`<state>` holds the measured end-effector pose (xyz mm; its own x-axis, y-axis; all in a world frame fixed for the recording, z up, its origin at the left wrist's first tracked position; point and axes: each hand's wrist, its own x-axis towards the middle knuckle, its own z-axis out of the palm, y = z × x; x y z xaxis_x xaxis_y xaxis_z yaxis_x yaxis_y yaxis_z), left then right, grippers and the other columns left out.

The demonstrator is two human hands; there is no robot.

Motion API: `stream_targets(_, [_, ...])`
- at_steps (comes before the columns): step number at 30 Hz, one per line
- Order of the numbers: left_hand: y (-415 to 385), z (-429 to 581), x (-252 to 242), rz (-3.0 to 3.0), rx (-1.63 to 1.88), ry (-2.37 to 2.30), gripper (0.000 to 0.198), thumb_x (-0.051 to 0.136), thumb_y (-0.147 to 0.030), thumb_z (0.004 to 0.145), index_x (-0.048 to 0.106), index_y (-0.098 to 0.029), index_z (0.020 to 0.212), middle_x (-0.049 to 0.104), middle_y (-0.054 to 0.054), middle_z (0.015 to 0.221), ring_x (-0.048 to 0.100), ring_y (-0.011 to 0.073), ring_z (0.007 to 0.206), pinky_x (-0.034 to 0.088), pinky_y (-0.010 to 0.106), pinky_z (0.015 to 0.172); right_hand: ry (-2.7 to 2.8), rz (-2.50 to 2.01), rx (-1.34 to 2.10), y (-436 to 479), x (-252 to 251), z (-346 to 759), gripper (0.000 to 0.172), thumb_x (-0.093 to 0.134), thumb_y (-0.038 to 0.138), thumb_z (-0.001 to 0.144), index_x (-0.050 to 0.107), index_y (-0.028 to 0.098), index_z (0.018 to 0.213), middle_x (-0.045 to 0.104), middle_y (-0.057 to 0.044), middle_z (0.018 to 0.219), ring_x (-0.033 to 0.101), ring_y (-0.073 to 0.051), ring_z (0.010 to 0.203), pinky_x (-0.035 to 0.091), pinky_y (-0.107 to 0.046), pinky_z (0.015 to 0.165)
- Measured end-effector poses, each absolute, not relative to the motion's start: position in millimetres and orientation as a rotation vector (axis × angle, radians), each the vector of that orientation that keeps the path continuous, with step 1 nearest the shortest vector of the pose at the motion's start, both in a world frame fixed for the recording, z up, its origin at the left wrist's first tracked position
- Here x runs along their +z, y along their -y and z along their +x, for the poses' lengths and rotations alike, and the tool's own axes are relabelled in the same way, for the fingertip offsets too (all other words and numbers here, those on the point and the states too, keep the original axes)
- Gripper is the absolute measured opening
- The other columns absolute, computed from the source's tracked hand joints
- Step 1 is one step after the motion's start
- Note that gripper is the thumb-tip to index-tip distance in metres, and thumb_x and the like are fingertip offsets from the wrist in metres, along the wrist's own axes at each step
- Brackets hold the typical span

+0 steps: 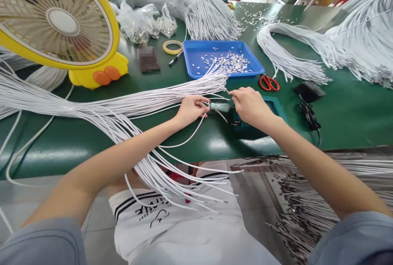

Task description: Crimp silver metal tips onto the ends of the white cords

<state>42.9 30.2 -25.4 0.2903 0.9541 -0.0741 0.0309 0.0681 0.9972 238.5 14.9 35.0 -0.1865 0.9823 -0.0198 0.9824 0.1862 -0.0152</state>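
Observation:
My left hand [193, 110] is closed in a pinch on a white cable, whose slack curves down below the fingers. A pale translucent cylinder [219, 107], partly blurred, lies between my two hands, its left end at my left fingertips. My right hand [250, 103] is closed over a dark green box-shaped device [273, 103]; what its fingers hold is hidden. Several cable ends reach the right fingertips. Beyond both hands runs a thick bundle of white cables [147, 98]; part of it hangs over the table edge onto my lap.
A blue tray [192, 58] with small metal pieces stands behind the hands. Red-handled scissors [269, 83], a black power adapter [310, 90], yellow tape [172, 47] and a pen [175, 59] lie around. A yellow fan [115, 28] stands left. More cables fill the back and right.

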Motion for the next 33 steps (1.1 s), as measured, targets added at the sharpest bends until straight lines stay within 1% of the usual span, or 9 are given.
stream_targets(7, [-30,38,-23,1.322,1.045,-0.945,0.024,0.070,-0.009,0.069,0.069,-0.007,0.093,0.066,-0.001,0.061,0.062,0.0085,0.047,0.049,0.017,0.048,-2.498,2.135,-0.014,-19,31,254,0.042,0.033,0.019,0.094,0.065,0.006,0.118,0.070,-0.019,0.114,0.062,-0.032,0.107,0.045,-0.041,0.092])
stream_targets(12, [-15,40,-6,1.394,1.176,-0.882,0.028,0.074,-0.020,0.070,0.072,-0.009,0.096,0.067,0.000,0.062,0.060,0.0085,0.048,0.051,0.020,0.053,-3.084,2.240,0.205,0,36,248,0.032,0.038,0.017,0.093,0.068,0.013,0.102,0.072,-0.012,0.099,0.066,-0.023,0.097,0.050,-0.035,0.090])
stream_targets(15, [16,41,15,1.516,1.266,-0.846,0.011,0.071,-0.022,0.076,0.071,-0.011,0.080,0.071,0.004,0.072,0.063,0.0104,0.056,0.054,0.022,0.057,-3.435,2.191,-0.125,16,32,231,0.027,0.039,0.016,0.093,0.066,0.017,0.095,0.070,-0.007,0.085,0.067,-0.017,0.079,0.053,-0.030,0.074])
stream_targets(18, [61,39,35,1.876,1.329,-0.639,0.010,0.062,-0.017,0.086,0.071,-0.014,0.083,0.070,0.004,0.075,0.063,0.0090,0.059,0.055,0.021,0.061,-3.616,1.946,-0.608,18,18,208,0.026,0.039,0.015,0.092,0.065,0.017,0.089,0.068,-0.004,0.078,0.065,-0.015,0.071,0.053,-0.028,0.068])
stream_targets(20, [90,36,40,2.170,1.361,-0.425,0.012,0.058,-0.011,0.087,0.070,-0.013,0.088,0.070,0.007,0.079,0.064,0.0094,0.063,0.052,0.019,0.058,-3.660,1.688,-0.764,12,6,189,0.026,0.038,0.013,0.091,0.064,0.017,0.088,0.068,-0.005,0.080,0.064,-0.014,0.073,0.052,-0.027,0.069])
stream_targets(24, [130,31,32,2.611,1.208,-0.239,0.026,0.049,-0.004,0.075,0.068,-0.013,0.091,0.069,0.005,0.078,0.056,0.0087,0.055,0.041,0.023,0.045,-3.666,1.177,-0.797,-1,-16,153,0.030,0.036,0.011,0.091,0.065,0.015,0.097,0.070,-0.008,0.087,0.065,-0.014,0.079,0.052,-0.027,0.072])
stream_targets(27, [147,26,23,2.711,0.921,-0.272,0.028,0.051,-0.005,0.074,0.068,-0.015,0.095,0.069,0.001,0.082,0.052,0.0076,0.054,0.039,0.024,0.045,-3.627,0.945,-0.776,-2,-28,142,0.034,0.035,0.008,0.090,0.066,0.014,0.103,0.071,-0.009,0.090,0.066,-0.015,0.079,0.052,-0.028,0.073])
stream_targets(30, [159,23,20,2.723,0.717,-0.328,0.023,0.056,-0.008,0.077,0.068,-0.018,0.093,0.068,0.000,0.083,0.052,0.0071,0.053,0.036,0.026,0.044,-3.585,0.812,-0.739,1,-33,144,0.034,0.038,0.009,0.089,0.068,0.015,0.104,0.072,-0.008,0.088,0.066,-0.014,0.075,0.052,-0.027,0.071])
stream_targets(33, [168,21,18,2.708,0.710,-0.358,0.011,0.057,-0.014,0.083,0.067,-0.017,0.086,0.066,-0.001,0.078,0.049,0.0071,0.050,0.037,0.026,0.045,-3.575,0.753,-0.686,4,-33,148,0.034,0.038,0.009,0.089,0.069,0.015,0.103,0.072,-0.008,0.086,0.065,-0.014,0.071,0.051,-0.026,0.068])
